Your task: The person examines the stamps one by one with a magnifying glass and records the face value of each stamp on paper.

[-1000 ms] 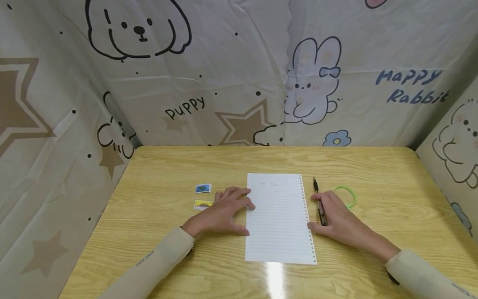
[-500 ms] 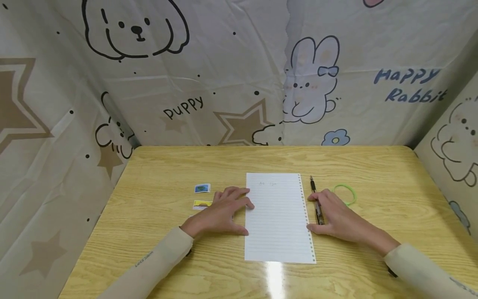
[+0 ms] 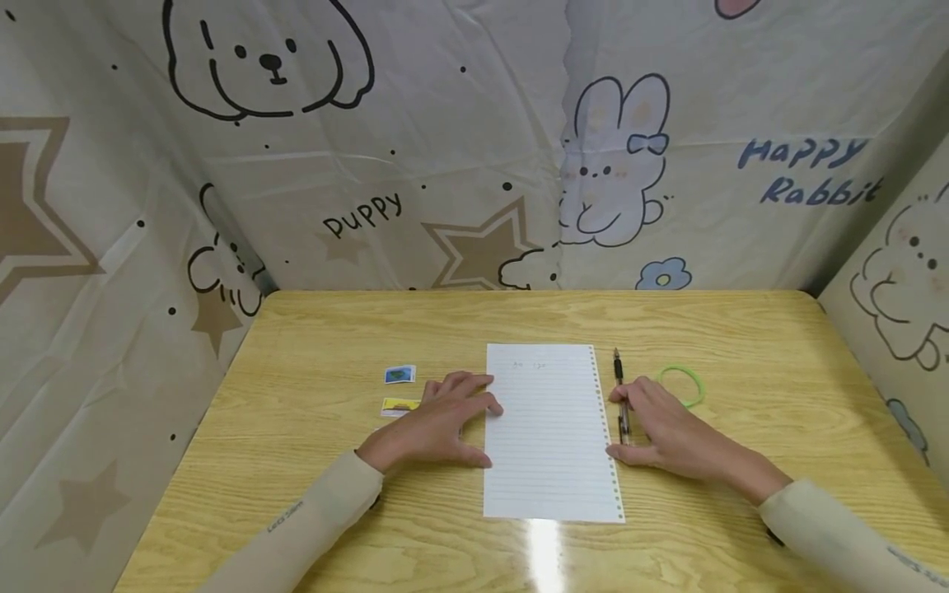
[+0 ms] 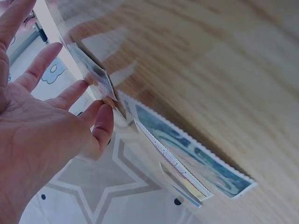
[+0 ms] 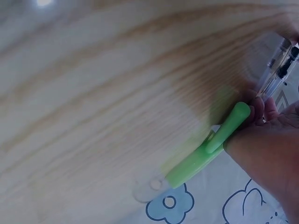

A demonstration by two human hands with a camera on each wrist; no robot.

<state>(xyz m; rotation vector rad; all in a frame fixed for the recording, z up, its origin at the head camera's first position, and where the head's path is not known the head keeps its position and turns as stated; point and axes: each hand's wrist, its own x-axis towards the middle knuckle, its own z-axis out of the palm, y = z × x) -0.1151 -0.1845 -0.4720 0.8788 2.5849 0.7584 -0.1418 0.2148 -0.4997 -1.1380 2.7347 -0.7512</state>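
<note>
A lined sheet of paper [image 3: 552, 436] with faint writing near its top lies flat on the table. Along its left edge rests my left hand [image 3: 439, 422], fingers spread, with fingertips on the sheet. Postage stamps lie beside that hand, a blue stamp [image 3: 399, 375] and a yellow stamp [image 3: 399, 407] farther left; the left wrist view shows a blue-green stamp [image 4: 191, 149] near the fingers. At the right edge my right hand [image 3: 670, 436] is spread, its thumb at the paper. A clear-barrelled black pen [image 3: 619, 371] lies between its fingers and thumb, tip away from me.
A green ring [image 3: 682, 387] lies just behind the right hand; close up, the green thing [image 5: 196, 163] has a clear part. The wooden table [image 3: 334, 329] is bordered by a printed cloth backdrop [image 3: 460, 148] at the back and sides.
The pen has turned nearly parallel to the paper's right edge and shifted slightly left with the right hand's fingers. The left hand stays in place on the paper.
</note>
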